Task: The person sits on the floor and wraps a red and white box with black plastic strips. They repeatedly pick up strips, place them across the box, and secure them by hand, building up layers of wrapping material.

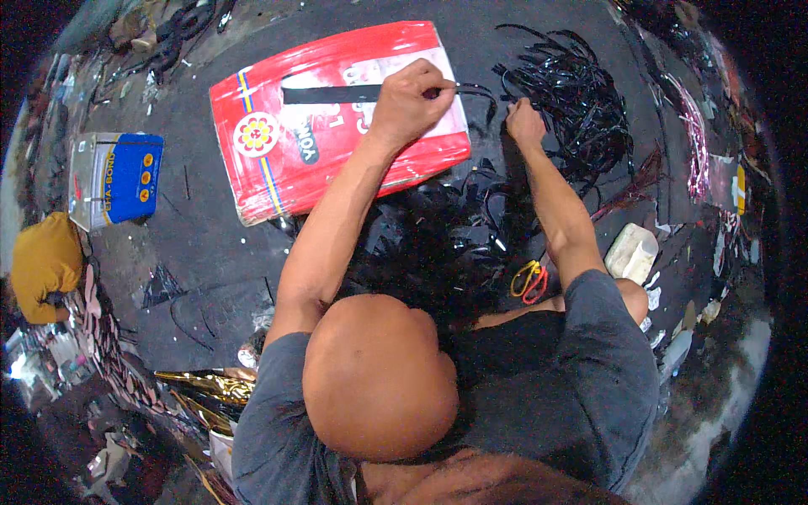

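Note:
A large red box (337, 178) wrapped in clear plastic lies ahead of me, slightly tilted in view. Across its top runs a flat black strip (330, 94). My left hand (411, 99) is closed in a pinch on this strip near the box's right side, and a thin curling end shows past the fingers. To the right, my right hand (525, 124) is closed at the near left edge of a heap of shiny black strips (585, 118); a strand meets its fingertips, though the grip is partly hidden.
Dark scraps (438, 236) lie between my arms. Scissors (528, 281) with yellow and red handles rest by my leg. A blue and white box (118, 179) and a mustard-coloured bundle (47, 265) stand at left. Pink strips (695, 139) and a pale block (631, 254) are at right.

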Available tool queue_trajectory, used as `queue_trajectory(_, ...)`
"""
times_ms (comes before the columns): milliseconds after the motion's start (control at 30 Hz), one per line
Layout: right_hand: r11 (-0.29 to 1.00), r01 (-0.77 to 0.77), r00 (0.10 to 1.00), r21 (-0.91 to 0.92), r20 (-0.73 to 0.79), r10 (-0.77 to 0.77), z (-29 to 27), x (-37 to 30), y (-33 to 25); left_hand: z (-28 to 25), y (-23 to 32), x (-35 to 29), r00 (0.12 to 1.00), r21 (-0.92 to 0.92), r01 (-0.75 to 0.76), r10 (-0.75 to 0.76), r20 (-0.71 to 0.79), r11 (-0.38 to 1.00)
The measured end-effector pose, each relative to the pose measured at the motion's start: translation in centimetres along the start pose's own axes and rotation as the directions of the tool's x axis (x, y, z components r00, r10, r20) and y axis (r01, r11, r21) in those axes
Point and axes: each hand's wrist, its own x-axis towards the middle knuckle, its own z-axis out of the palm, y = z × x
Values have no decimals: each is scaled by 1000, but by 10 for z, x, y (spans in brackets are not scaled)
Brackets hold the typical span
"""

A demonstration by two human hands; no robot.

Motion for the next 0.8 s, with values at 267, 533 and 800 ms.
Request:
queue_trajectory(267, 566, 393, 889, 724, -142, -436, -98, -48, -149, -11, -3, -11, 999, 59, 1, 1, -47, 998)
queue_trajectory(533, 440, 526, 832, 728, -333, -443, -59, -27, -149, -7, 2, -3, 1000, 51, -4, 3, 19, 999)
queue_trajectory(800, 461, 321, 922, 827, -161, -353, -35, -23, -136, -6, 5, -6, 999, 40, 41, -42, 5, 998)
